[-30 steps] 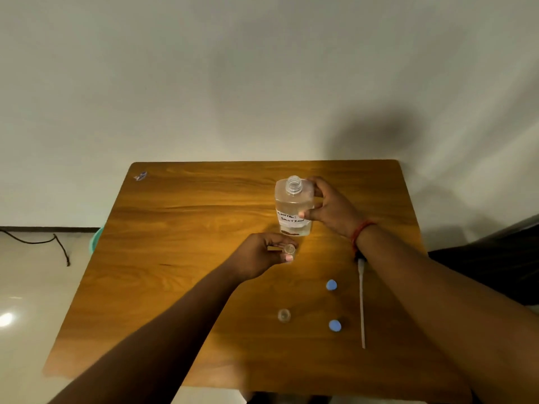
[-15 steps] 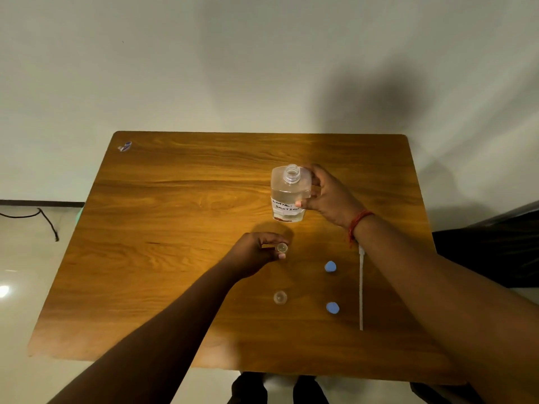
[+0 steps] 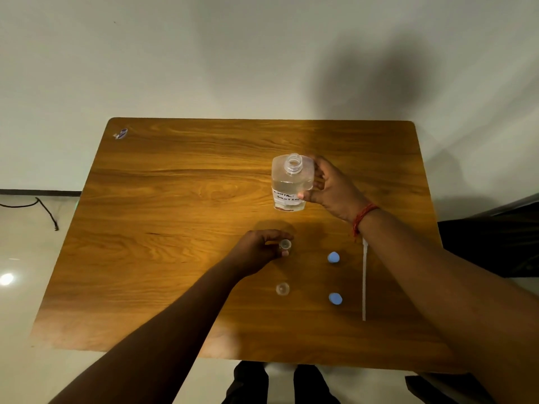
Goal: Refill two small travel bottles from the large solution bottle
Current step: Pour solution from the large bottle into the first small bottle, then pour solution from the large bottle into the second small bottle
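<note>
An open small bottle (image 3: 282, 288) waits nearer than the left hand (image 3: 256, 252), whose fingers pinch the other small bottle (image 3: 284, 244) steady for filling. Beyond them, the right hand (image 3: 332, 191) clasps the uncapped large bottle (image 3: 291, 182), apparently ready to pour.
</note>
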